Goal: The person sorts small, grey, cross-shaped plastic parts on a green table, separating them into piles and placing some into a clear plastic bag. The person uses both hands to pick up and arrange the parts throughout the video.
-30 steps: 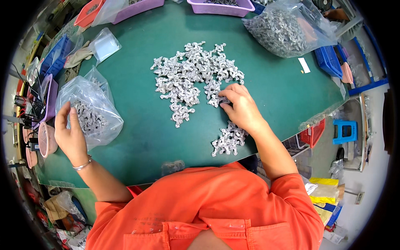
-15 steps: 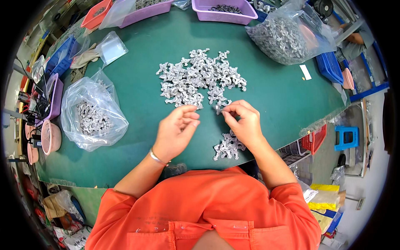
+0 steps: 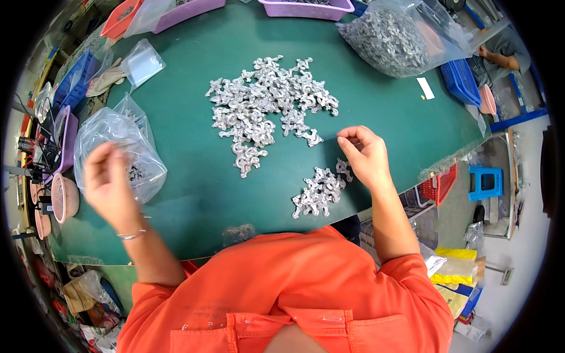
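A large heap of small curved grey metal parts (image 3: 265, 100) lies in the middle of the green table. My left hand (image 3: 110, 185) is over the clear plastic bag (image 3: 154, 176) at the left, which has similar parts inside. Its fingers are smeared by motion, so whether it holds anything is unclear. To the right of the heap, my right hand (image 3: 368, 154) has thumb and forefinger pinched together; what they hold, if anything, is too small to make out. A smaller pile of the parts (image 3: 319, 193) lies below and left of this hand, with a few by its wrist.
A big bag of grey parts (image 3: 388, 44) stands at the far right beside a blue basket (image 3: 460, 82). Purple trays (image 3: 309, 10) line the far edge. Pink baskets (image 3: 65, 197) are at the left edge. Another person's arm (image 3: 499, 59) shows at the far right.
My left hand has swung left from the heap to the plastic bag. My right hand has moved slightly right and up, away from the heap. Some parts now extend from the heap's near left side.
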Demonstrator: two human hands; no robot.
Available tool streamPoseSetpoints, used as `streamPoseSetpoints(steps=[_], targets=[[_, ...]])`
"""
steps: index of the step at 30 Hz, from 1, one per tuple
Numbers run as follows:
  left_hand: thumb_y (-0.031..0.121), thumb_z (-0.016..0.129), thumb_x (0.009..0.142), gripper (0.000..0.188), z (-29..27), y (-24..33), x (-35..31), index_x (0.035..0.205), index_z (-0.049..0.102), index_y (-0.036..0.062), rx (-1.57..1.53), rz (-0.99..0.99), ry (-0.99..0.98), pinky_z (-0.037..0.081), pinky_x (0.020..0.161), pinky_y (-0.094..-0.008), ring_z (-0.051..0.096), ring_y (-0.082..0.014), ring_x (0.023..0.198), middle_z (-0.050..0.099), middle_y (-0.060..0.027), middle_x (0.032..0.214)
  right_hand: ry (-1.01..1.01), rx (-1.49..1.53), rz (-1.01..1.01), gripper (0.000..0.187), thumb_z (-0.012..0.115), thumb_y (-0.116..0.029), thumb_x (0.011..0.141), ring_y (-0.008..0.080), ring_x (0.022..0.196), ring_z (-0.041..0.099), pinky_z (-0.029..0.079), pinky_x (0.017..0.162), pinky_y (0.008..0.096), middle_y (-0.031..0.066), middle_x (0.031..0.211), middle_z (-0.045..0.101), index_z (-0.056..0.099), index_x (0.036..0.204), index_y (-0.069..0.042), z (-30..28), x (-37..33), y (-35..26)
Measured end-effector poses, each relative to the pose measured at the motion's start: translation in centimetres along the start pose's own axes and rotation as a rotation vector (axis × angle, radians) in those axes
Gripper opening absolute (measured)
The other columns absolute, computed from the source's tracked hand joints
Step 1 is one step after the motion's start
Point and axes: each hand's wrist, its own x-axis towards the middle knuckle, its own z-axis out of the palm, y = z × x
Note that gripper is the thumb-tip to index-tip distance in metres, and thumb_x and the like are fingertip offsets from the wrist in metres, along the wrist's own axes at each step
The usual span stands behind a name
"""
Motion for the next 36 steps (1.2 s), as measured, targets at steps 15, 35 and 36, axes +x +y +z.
streamPoseSetpoints(steps=[15, 35, 36], targets=[[-0.006, 0.06, 0.092, 0.013, 5.2, 2.6, -3.7, 0.103, 0.066, -0.0031, 0.083, 0.165, -0.339, 0.049, 0.085, -0.0257, 0.061, -0.0142, 0.098, 0.065, -0.0092, 0.108, -0.146, -0.222, -0.254, 0.036, 0.059, 0.012, 0.075, 0.0369, 0.104, 0.06, 0.05, 0.09, 0.0403, 0.0159, 0.112, 0.062, 0.066, 0.107, -0.002, 0.4, 2.7, 0.4], [-0.004, 0.065, 0.086, 0.012, 11.0, -1.4, -8.5, 0.097, 0.068, -0.0024, 0.043, 0.023, -0.616, 0.052, 0.061, -0.0244, 0.064, -0.0132, 0.068, 0.067, -0.0091, 0.087, 0.05, -0.078, -0.039, 0.009, 0.062, -0.001, 0.09, 0.0214, 0.072, 0.066, 0.053, 0.066, 0.0321, 0.0125, 0.089, 0.065, 0.067, 0.098, 0.0, 0.2, 2.6, 1.7], [-0.004, 0.065, 0.086, 0.011, 11.0, -1.4, -8.5, 0.097, 0.068, -0.0025, 0.046, 0.025, -0.615, 0.052, 0.062, -0.0247, 0.064, -0.0136, 0.068, 0.067, -0.0093, 0.087, 0.038, -0.098, -0.003, 0.01, 0.062, -0.001, 0.089, 0.0232, 0.074, 0.067, 0.053, 0.067, 0.0331, 0.0134, 0.089, 0.065, 0.067, 0.097, 0.0, 0.0, 2.6, 1.3]])
